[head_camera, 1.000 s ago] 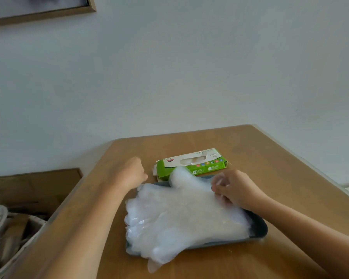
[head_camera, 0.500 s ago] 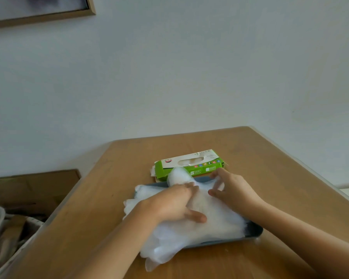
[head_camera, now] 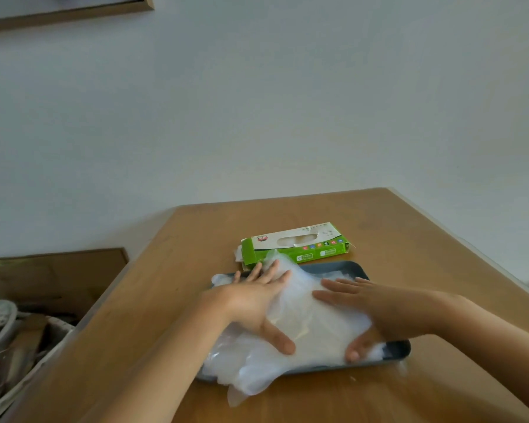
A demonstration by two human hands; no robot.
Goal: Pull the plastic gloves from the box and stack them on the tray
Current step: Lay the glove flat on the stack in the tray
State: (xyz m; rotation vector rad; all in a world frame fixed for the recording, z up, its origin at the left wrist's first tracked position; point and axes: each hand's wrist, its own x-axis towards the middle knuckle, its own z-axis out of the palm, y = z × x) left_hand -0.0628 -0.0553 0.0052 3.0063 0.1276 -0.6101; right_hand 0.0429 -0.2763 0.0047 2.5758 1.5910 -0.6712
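A pile of clear plastic gloves [head_camera: 312, 325] lies on a dark grey tray [head_camera: 396, 351] in the middle of the wooden table. Some glove ends hang over the tray's near left edge. My left hand [head_camera: 257, 297] lies flat on the left side of the pile, fingers straight and spread. My right hand [head_camera: 367, 306] presses flat on the right side, its thumb near the tray's front rim. Just behind the tray lies the green and white glove box [head_camera: 293, 244], its oval slot facing up.
The wooden table [head_camera: 425, 248] ends at a white wall behind and drops off at its left and right edges. To the left, below the table, stand a brown cardboard box [head_camera: 52, 276] and a basket of clutter [head_camera: 6, 337].
My left hand came onto the pile and flattened out with fingers spread. My right hand let go of its pinch on the gloves and now lies flat on the pile's right side.
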